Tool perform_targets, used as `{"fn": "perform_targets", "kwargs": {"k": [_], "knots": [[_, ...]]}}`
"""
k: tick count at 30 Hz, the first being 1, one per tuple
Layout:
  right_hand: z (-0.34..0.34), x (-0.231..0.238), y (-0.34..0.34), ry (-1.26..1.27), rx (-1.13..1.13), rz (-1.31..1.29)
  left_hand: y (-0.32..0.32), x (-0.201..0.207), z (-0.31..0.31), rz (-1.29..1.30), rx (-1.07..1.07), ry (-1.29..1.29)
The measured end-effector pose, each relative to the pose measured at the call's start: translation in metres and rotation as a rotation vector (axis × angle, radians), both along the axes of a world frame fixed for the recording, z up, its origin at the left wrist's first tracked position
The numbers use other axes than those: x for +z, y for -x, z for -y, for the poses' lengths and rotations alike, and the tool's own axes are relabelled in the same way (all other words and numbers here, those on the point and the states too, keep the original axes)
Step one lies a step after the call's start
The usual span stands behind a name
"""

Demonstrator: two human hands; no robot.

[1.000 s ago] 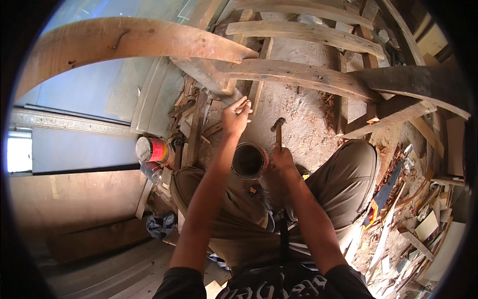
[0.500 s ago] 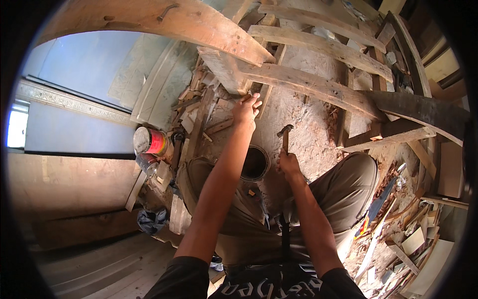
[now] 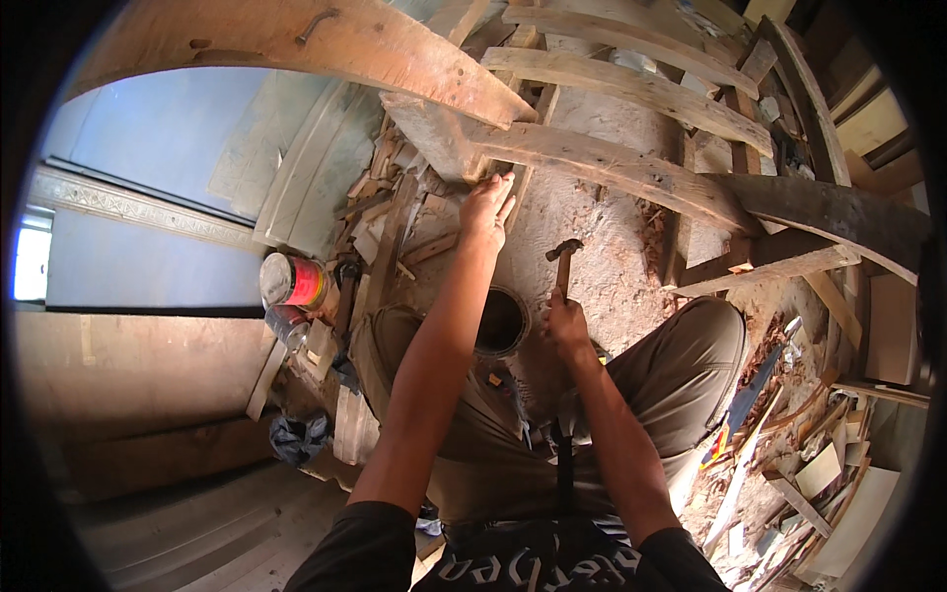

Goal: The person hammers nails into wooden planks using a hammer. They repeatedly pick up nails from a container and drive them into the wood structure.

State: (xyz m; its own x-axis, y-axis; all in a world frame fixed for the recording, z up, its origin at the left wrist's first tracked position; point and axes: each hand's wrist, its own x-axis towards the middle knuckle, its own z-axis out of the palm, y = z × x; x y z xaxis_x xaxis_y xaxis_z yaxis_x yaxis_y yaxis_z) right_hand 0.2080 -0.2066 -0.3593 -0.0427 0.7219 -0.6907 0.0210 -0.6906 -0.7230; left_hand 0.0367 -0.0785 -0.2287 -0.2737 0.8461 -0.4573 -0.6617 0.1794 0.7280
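Note:
My right hand is wrapped round the wooden handle of a claw hammer, its dark head pointing up and away from me. My left hand reaches forward to the wooden frame, thumb and forefinger pinched together at the underside of a beam, near its joint with a wide upright board. Whatever the pinch holds is too small to make out; the other fingers of that hand are loosely apart. Between my knees, partly behind my left forearm, stands a round open container.
Several wooden slats of the frame stretch away at the top right. A big plank with a bent nail crosses the upper left. A red-labelled can stands left of my knee. A handsaw and wood scraps lie at right.
The hammer and my right hand have risen slightly. My left hand stays at the beam joint with its fingers shifted a little. The whole view has moved slightly.

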Motion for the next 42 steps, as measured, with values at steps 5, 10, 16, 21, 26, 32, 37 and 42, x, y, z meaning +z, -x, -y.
{"fn": "perform_targets", "kwargs": {"k": [5,10,16,21,26,32,37,42], "knots": [[0.018,0.093,0.035,-0.072,-0.243,-0.295,0.015,-0.013,0.004,-0.082,0.011,0.008],[0.019,0.147,0.064,-0.157,-0.398,-0.586,0.014,-0.006,0.005,-0.096,0.038,0.048],[0.017,0.166,0.1,-0.111,-0.395,-0.633,0.021,-0.005,0.004,-0.127,0.03,0.118],[0.019,0.166,0.114,-0.254,-0.516,-0.652,0.027,-0.01,0.002,-0.166,-0.023,0.139],[0.02,0.162,0.105,-0.184,-0.344,-0.603,0.026,-0.01,0.003,-0.177,0.017,0.158],[0.016,0.161,0.1,-0.208,-0.262,-0.54,0.023,-0.004,0.002,-0.182,0.011,0.161],[0.016,0.157,0.103,-0.241,-0.348,-0.568,0.027,-0.008,0.001,-0.186,-0.006,0.177],[0.016,0.158,0.098,-0.208,-0.311,-0.552,0.026,-0.009,0.001,-0.185,0.013,0.17]]}}
